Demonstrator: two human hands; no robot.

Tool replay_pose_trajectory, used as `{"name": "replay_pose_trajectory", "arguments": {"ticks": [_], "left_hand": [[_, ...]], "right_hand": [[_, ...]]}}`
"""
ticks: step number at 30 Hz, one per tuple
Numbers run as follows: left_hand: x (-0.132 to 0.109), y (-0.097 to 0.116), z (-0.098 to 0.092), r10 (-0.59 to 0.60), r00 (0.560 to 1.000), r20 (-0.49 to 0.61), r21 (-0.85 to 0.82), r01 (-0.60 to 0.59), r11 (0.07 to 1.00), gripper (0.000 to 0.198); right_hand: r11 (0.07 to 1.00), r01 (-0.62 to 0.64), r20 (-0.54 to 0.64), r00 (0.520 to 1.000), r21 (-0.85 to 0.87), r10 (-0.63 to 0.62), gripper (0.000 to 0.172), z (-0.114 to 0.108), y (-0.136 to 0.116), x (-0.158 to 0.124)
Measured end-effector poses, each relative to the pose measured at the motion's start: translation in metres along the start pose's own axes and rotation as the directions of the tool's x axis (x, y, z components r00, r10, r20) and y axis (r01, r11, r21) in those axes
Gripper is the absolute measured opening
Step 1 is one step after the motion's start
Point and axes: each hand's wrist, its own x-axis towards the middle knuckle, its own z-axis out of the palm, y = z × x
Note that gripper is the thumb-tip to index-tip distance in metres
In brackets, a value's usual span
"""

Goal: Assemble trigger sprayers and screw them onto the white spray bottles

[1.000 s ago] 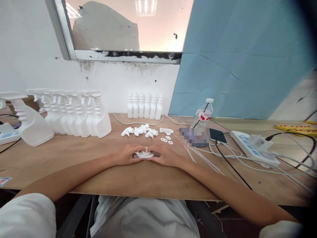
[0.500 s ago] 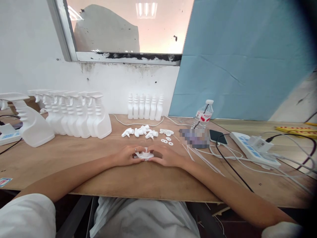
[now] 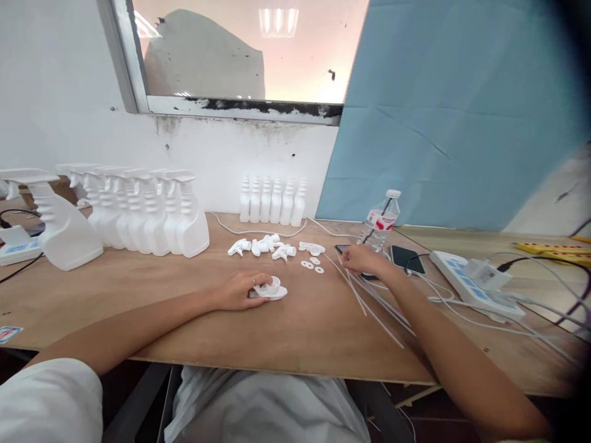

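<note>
My left hand [image 3: 241, 290], with a ring on one finger, is closed on a white spray head part [image 3: 272, 289] low over the wooden table. My right hand [image 3: 362, 259] is pinched at the upper ends of several thin white tubes [image 3: 375, 303] that lie on the table. A phone lies partly hidden beneath that hand. White trigger pieces [image 3: 265, 245] lie beyond my left hand, and small white rings [image 3: 319, 269] rest to their right beside another white part [image 3: 311, 248].
Large white spray bottles [image 3: 152, 215] stand at the left, and small white bottles [image 3: 276, 202] by the wall. A water bottle [image 3: 382, 220], a phone [image 3: 408, 259] and a power strip [image 3: 475, 286] with cables are at the right.
My right hand has left the white spray head part and moved right to the thin tubes, whose lower ends have shifted. My left hand still holds the part, now showing its round opening.
</note>
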Motion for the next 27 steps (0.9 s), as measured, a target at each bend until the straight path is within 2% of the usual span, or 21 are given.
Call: {"name": "replay_pose_trajectory", "arguments": {"ticks": [3,11,15,22,24,25,26,27], "left_hand": [[0.0,0.0,0.0,-0.004,1.0,0.005,0.0,0.004,1.0,0.038],[0.0,-0.001,0.0,0.027,1.0,-0.008,0.024,-0.027,0.999,0.035],[0.0,-0.001,0.0,0.016,1.0,0.001,0.012,-0.016,1.0,0.035],[0.0,-0.001,0.0,0.03,1.0,-0.007,0.02,-0.03,0.999,0.034],[0.0,-0.001,0.0,0.027,1.0,-0.002,0.022,-0.027,0.999,0.034],[0.0,0.0,0.0,0.02,1.0,0.005,0.023,-0.02,1.0,0.034],[0.0,0.0,-0.001,0.01,1.0,0.012,0.024,-0.01,1.0,0.033],[0.0,0.001,-0.001,-0.003,1.0,0.017,0.023,0.003,1.0,0.033]], "right_hand": [[0.999,-0.041,0.071,0.997,0.0,0.04,0.012,0.004,0.0,-0.001],[0.99,-0.115,0.045,0.992,-0.085,0.12,0.01,0.01,-0.008,0.002],[0.991,-0.115,-0.032,0.993,-0.07,0.113,0.009,0.012,-0.007,0.001],[1.0,0.002,-0.263,0.965,0.023,0.004,0.023,0.003,-0.006,0.002],[0.987,0.042,-0.323,0.946,0.154,0.01,0.023,-0.002,-0.007,0.001],[0.951,0.085,-0.335,0.942,0.298,0.021,0.023,-0.005,-0.007,0.0],[0.862,0.144,-0.327,0.945,0.487,0.027,0.022,-0.008,-0.007,-0.001],[0.702,0.206,-0.303,0.953,0.682,0.015,0.021,-0.012,-0.007,-0.002]]}}
